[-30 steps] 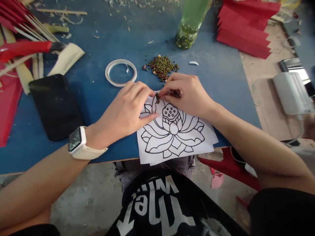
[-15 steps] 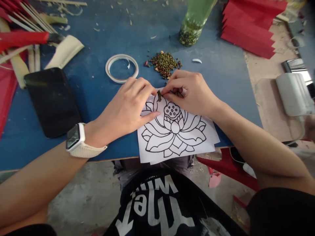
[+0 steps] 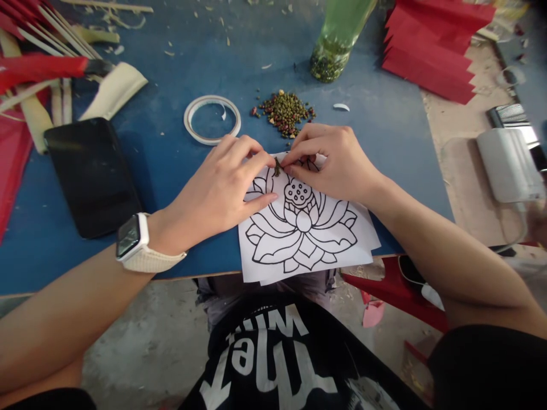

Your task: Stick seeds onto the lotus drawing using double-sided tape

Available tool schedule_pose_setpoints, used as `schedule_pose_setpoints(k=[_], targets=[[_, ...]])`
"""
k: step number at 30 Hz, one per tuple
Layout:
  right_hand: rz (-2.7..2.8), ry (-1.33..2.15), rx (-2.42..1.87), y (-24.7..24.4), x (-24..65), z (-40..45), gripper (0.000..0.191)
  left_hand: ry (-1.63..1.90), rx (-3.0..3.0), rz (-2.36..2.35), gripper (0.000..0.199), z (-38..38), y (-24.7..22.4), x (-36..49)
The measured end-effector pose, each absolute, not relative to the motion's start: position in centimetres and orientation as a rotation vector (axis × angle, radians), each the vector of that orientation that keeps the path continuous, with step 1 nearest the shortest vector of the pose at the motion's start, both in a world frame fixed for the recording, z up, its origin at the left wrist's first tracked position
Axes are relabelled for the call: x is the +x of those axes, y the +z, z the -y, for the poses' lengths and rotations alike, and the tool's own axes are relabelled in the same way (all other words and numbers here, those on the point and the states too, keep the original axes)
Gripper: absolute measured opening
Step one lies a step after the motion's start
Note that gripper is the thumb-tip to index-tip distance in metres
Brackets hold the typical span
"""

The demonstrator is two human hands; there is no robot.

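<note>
A white sheet with a black-outlined lotus drawing [image 3: 304,242] lies at the table's front edge, over another sheet. My left hand [image 3: 226,191] rests on its upper left part, thumb and index finger spread apart. My right hand [image 3: 333,159] pinches at the top of the drawing; whatever is between its fingertips is too small to make out. Between the two hands, a small patch of dark green beans [image 3: 277,167] sits on an upper petal. Just beyond the paper is a loose pile of green and reddish beans [image 3: 286,113].
Left of the pile lies a roll of white tape [image 3: 190,122]. A black phone [image 3: 92,176] is by my left forearm. Behind stands a green bottle [image 3: 335,48]; red paper [image 3: 431,48] and a white power bank [image 3: 508,165] are at right. Husks and strips [image 3: 115,88] lie at left.
My left index fingertip has shifted slightly right, closer to the bean patch. My right hand stays almost in place, still pinched.
</note>
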State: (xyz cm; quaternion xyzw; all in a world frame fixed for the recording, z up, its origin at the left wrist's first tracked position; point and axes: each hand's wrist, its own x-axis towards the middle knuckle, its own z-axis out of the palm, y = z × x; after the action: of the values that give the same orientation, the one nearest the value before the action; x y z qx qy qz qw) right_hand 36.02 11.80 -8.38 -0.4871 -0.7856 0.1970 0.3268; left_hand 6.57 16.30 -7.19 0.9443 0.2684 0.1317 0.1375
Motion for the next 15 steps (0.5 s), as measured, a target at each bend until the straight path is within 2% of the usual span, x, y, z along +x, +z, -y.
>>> schedule_pose_setpoints(k=[9,15], targets=[[2.064,0.536,-1.298,-8.6,36.0,-11.8,0.009,0.396,2.721,-0.753,0.048,-16.4,-7.3,6.5],[2.143,0.492,-1.262,-8.2,36.5,-11.6,0.013,0.479,2.751,-0.704,0.042,-16.5,-7.9,6.4]])
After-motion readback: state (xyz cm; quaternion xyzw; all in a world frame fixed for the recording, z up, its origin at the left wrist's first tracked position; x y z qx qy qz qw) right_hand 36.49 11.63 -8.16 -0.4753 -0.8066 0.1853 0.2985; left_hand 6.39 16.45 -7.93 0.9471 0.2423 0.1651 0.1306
